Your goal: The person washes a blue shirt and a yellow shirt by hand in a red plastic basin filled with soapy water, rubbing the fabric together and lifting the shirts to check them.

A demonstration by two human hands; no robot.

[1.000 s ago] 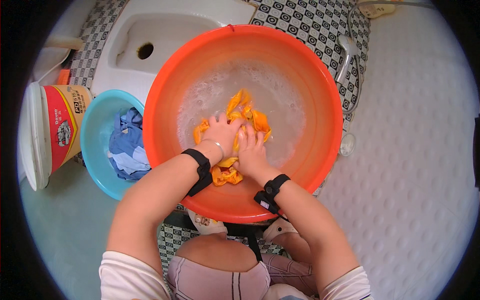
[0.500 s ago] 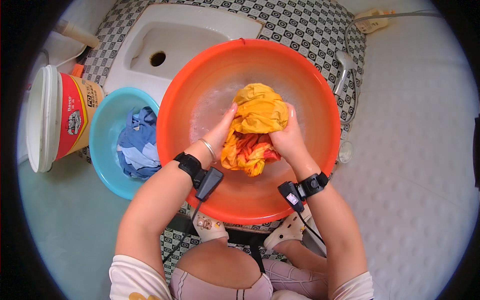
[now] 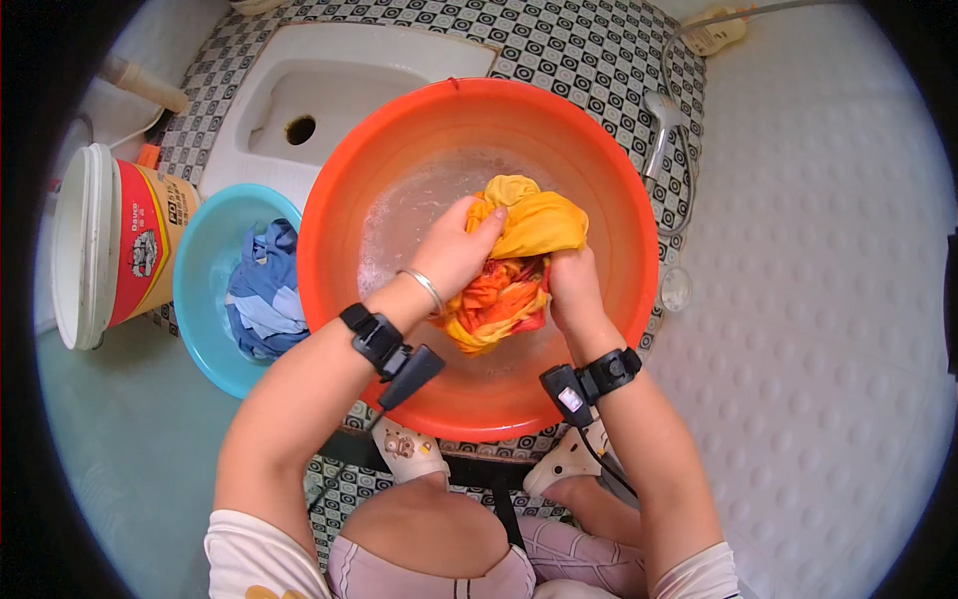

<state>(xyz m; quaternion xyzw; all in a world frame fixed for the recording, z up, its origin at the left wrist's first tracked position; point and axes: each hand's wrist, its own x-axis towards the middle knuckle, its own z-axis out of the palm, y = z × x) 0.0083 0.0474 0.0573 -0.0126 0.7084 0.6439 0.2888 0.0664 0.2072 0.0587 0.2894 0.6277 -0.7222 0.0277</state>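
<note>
A bunched yellow garment (image 3: 539, 226) with orange and red patterned parts is held between my two hands, over the soapy water (image 3: 404, 215) in a large orange basin (image 3: 329, 180). My left hand (image 3: 454, 250) grips its left side, with the thumb across the yellow cloth. My right hand (image 3: 574, 285) closes on the right side, its fingers mostly hidden under the fabric. The orange and red folds hang in a wad below the yellow part, low over the water; I cannot tell whether they touch it.
Left of the basin stands a smaller turquoise basin (image 3: 195, 299) with blue clothes (image 3: 267, 290) in it. Beyond lies a tipped paint bucket (image 3: 130, 240). A squat toilet (image 3: 259, 90) is at the far left, a shower head (image 3: 659, 115) and a bottle (image 3: 714, 35) at the far right.
My left hand has shifted over the top of the garment, and my right hand has slid lower beneath it. The yellow part is twisted toward the right, showing more of the orange and red cloth.
</note>
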